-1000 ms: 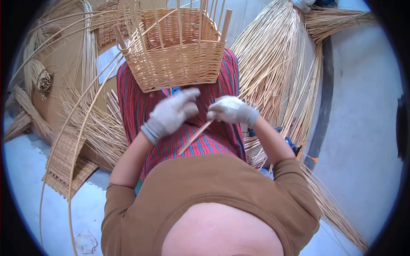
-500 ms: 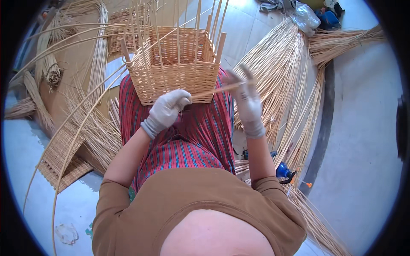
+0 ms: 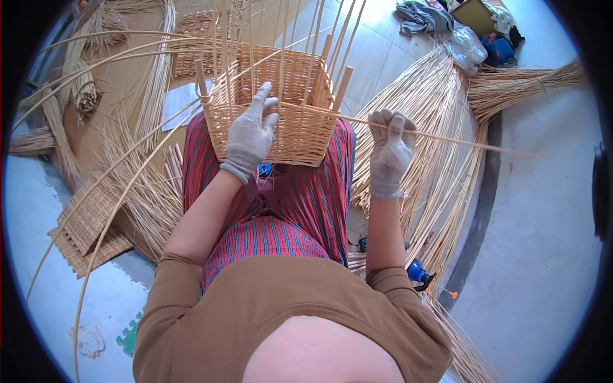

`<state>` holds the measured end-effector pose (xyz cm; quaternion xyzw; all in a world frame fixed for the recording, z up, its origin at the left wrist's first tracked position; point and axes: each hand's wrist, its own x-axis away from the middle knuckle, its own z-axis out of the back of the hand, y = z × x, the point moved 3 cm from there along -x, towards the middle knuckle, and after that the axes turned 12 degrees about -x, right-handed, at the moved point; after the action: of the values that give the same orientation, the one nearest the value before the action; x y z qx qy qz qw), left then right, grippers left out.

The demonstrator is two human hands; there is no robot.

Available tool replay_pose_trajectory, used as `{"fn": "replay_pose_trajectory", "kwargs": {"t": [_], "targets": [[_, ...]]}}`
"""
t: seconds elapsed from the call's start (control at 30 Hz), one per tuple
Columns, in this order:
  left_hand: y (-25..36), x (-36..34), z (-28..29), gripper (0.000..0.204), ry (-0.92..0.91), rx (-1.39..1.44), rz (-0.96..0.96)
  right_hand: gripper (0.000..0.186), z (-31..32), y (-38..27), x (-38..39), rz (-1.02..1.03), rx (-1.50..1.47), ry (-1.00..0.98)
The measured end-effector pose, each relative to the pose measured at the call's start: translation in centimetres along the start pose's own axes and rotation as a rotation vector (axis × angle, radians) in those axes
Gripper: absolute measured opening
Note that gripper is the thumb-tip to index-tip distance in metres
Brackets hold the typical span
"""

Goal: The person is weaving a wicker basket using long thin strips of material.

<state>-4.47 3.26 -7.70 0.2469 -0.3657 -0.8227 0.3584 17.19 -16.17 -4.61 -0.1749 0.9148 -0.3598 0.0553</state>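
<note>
On my lap stands a partly woven wicker basket (image 3: 300, 143), with tall thin upright stakes rising from its walls and thicker sticks at its corners. My left hand (image 3: 251, 134), in a pale work glove, lies against the near wall. Its index finger points up to the rim and its thumb stands apart. Off the basket's right side, my gloved right hand (image 3: 391, 150) is closed on a wicker strand (image 3: 453, 138). The strand runs from the near rim through those fingers and onward to the right, where its tip is blurred.
Long curved canes (image 3: 112, 217) arch out on the left, near woven mats (image 3: 96, 220). Large bundles of wicker (image 3: 415, 96) spread over the floor to the right. A blue spray bottle (image 3: 418, 272) lies by my right elbow. A clear plastic bag (image 3: 465, 48) sits farther back.
My left hand has moved up from below the basket onto its near wall, with fingers extended. My right hand has shifted slightly right and lower, and now grips the strand along the rim.
</note>
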Motion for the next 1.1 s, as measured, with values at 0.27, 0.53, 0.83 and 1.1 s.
{"fn": "replay_pose_trajectory", "kwargs": {"t": [0.27, 0.53, 0.83, 1.1], "targets": [[4.8, -4.1, -3.0, 0.034, -0.514, 0.213, 0.197, 0.019, 2.5, 0.4, -4.1, -0.257, 0.027, -0.272], [3.6, -4.4, -5.5, 0.039, -0.282, -0.086, 0.082, 0.030, -13.9, 1.7, -8.6, 0.214, 0.883, -0.803], [5.8, -2.2, -2.8, 0.030, -0.104, -0.018, -0.022, 0.018, 2.7, 6.4, -6.0, -0.009, -0.120, -0.048], [7.0, -1.9, -6.7, 0.088, 0.145, -0.455, -0.516, 0.060, 2.2, 6.6, -8.6, -0.202, -0.434, 0.048]]}}
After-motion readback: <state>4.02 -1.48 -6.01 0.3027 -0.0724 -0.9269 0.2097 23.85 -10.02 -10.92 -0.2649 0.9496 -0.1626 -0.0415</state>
